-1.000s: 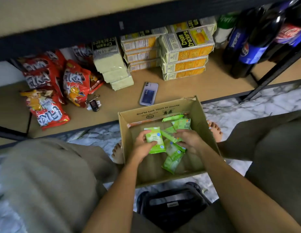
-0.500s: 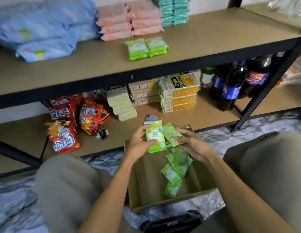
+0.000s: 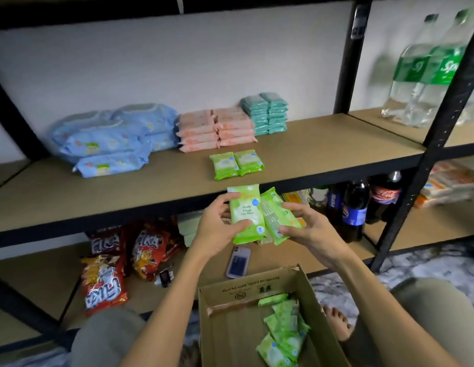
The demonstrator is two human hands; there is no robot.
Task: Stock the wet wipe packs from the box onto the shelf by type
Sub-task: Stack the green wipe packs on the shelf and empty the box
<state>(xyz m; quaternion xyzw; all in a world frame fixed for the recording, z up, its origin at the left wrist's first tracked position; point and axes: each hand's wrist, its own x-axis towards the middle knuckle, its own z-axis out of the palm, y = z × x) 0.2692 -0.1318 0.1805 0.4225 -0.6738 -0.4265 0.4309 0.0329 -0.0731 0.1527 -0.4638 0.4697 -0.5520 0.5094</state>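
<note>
Item — green wipe packs, two in hand: our left hand (image 3: 217,229) pinches the front-facing pack (image 3: 247,213) thumb over face, our right hand (image 3: 307,229) clasps the back-facing pack (image 3: 279,215) by its edge, both just below the shelf (image 3: 323,154) lip. We judge them light, soft, slick-filmed — best gripped across the flat faces. More lie in the box (image 3: 230,327); two sit on the shelf (image 3: 236,163).

The green pack (image 3: 246,213) in the left hand (image 3: 217,229) read "Apple Fresh Wet Wipes". Dark bottles bore "Pepsi" (image 3: 354,213) and "Coca-Cola" (image 3: 384,194) labels. A clear bottle (image 3: 440,67) had a green label starting "Sp". The box (image 3: 246,286) flap carried upside-down print, "store in cool dry place".
</note>
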